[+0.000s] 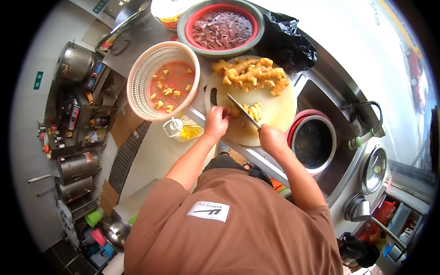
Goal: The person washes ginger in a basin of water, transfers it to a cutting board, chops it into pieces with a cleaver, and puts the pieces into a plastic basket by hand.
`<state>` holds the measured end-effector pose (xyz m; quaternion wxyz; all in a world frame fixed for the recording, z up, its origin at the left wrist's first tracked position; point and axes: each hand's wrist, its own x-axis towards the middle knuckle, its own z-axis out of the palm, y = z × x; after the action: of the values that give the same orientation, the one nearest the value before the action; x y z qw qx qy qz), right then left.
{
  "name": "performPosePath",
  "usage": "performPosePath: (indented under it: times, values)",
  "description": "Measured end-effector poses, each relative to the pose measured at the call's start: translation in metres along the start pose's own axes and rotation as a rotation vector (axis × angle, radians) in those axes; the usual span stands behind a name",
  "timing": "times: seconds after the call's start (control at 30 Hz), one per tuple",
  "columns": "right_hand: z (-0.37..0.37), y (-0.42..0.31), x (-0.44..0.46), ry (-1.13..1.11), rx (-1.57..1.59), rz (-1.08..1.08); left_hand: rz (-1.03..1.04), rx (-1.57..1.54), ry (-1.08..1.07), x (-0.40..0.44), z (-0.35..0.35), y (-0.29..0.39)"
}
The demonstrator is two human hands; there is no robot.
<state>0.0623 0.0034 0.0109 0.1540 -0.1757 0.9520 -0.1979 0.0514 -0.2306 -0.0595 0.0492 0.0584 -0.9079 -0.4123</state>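
Note:
My right hand [273,138] is closed round the handle of a kitchen knife [242,109], its blade slanting over the round cutting board [280,106]. With curled fingers, my left hand [217,123] grips a piece of ginger [234,112] beside the blade. Pale yellow ginger slices [253,111] lie on the other side of the knife. At the back of the board rests a large heap of knobbly, whole ginger [252,75]. To the left, a pale plastic basket [134,87] holds several small cut ginger chunks [167,91].
Behind the board stands a grey basin [183,28] with a red strainer of dark reddish pieces in liquid. A black plastic bag [288,43] sits beside it. On the right, a sink [316,91] contains a metal pot [332,149]. An oil bottle [189,132] is below the counter edge.

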Motion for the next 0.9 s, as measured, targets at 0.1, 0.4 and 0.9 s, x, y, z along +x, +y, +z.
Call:
performPosePath:
  times: [0.1, 0.4, 0.9]
  values:
    - [-0.016, -0.005, -0.002, -0.005, 0.036, 0.017, 0.015, 0.005, 0.002, -0.005, 0.001, -0.001]
    - [-0.01, -0.016, -0.006, -0.013, 0.04, 0.009, -0.029, -0.147, 0.096, -0.011, 0.007, 0.002]
    - [-0.01, 0.031, -0.099, 0.293, 0.339, 0.265, 0.315, 0.223, -0.495, 0.035, -0.019, 0.03]
